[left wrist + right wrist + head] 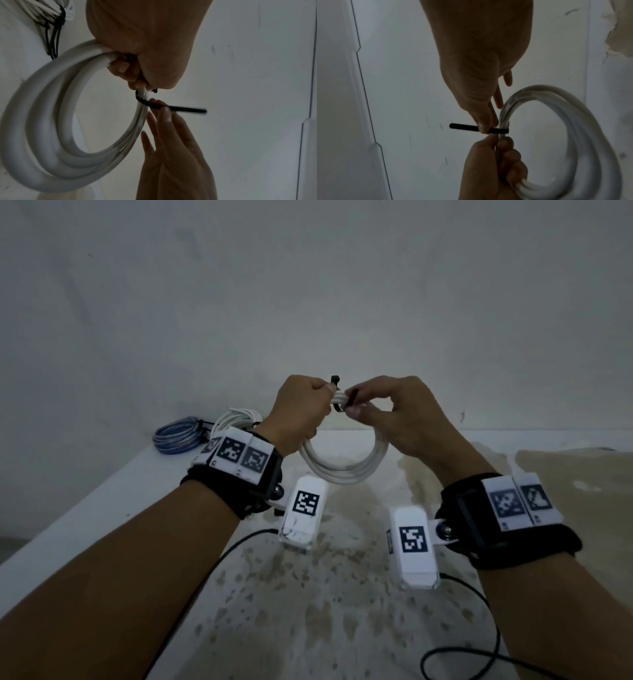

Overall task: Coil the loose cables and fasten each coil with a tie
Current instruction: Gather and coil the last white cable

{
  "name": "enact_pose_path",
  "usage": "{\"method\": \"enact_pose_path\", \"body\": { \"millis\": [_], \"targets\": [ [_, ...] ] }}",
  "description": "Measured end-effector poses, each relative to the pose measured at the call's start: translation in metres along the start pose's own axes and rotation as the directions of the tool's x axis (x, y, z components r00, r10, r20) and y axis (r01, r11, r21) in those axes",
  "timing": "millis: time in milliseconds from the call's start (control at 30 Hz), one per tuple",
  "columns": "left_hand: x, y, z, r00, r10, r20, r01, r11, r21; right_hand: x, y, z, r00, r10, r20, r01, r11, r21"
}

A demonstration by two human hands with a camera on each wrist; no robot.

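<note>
Left hand (301,412) fists the white coil (342,463); right hand (394,412) pinches the black tie (477,127) round it. Next, probably: thread tail through head, cinch.

All three views are dim and bluish-grey, lit softly with no hard shadows or glare. The head view bows at its edges. In both wrist views the white cable coil (51,121) smears with blur, the nearest palms sit dark, and the grain is soft
</note>
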State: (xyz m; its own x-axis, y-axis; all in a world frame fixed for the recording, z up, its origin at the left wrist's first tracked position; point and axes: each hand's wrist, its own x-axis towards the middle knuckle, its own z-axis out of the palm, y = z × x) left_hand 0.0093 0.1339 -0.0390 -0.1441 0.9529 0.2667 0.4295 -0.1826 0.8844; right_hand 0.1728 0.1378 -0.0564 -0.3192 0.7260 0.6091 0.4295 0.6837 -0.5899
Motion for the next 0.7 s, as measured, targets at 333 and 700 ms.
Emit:
{"method": "enact_pose_path", "body": {
  "millis": [333,700],
  "targets": [
    [-0.013,0.01,0.028,0.996,-0.001,0.087,-0.002,1.0,0.03,0.0,-0.001,0.003,0.956,0.12,-0.268,-0.175,0.966,-0.191],
    [-0.014,0.009,0.034,0.994,-0.048,0.094,0.041,0.997,0.067,0.001,-0.006,-0.014,0.987,0.157,0.017,-0.111,0.767,-0.632]
  ]
}}
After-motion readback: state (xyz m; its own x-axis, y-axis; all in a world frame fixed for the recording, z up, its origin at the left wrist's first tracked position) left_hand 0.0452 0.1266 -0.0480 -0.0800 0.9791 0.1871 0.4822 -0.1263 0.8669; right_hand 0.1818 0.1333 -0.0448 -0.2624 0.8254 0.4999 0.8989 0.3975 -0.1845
